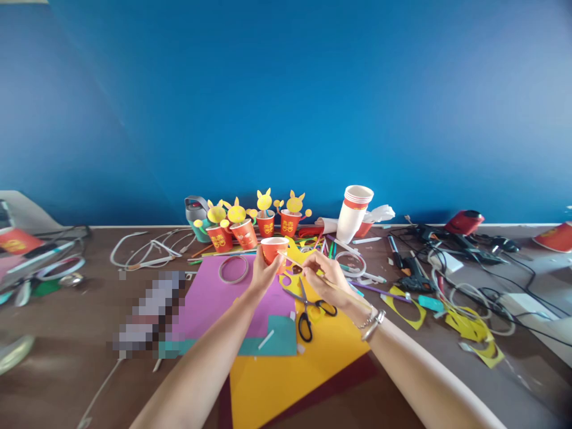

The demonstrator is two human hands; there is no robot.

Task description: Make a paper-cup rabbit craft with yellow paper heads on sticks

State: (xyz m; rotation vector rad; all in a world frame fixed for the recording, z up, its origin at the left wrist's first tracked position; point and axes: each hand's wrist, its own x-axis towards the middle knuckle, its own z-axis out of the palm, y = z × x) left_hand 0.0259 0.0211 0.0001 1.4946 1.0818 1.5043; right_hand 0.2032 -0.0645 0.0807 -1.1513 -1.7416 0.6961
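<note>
While gripping a red paper cup [273, 249] in the left hand [263, 272], holding a thin pale stick [291, 261] in the right hand [325, 276]. Left fingers: curled around the cup wall, narrowed to its width. Right fingers: pinched together on the stick, with its near length running back toward the wrist. Far end of stick: at the right side of the cup; cannot tell whether touching.

Cup position: middle of the scene, mouth up, on the near side of four decorated cups [243, 234], each topped with a yellow eared head. Noted left of these, at the far side: a gray-and-teal flask [196, 214]. To their right: a tilted stack of white cups [351, 220].

Below the hands, on the brown surface [138, 387]: a purple sheet [201, 304] to the left, a yellow sheet [263, 393] nearer and to the right, a teal sheet [283, 339] along the near edge of the purple one. Just near of the right hand: scissors [305, 302] with black handles, blades spread, lying over the yellow sheet. On the purple sheet, left of the cup: a pale ring [233, 282].

Farther right: a black glue gun [415, 281], cut yellow scraps [417, 317], tangled cables [527, 268]. At left: a rectangular object [149, 313], pixelated, identity not readable.
</note>
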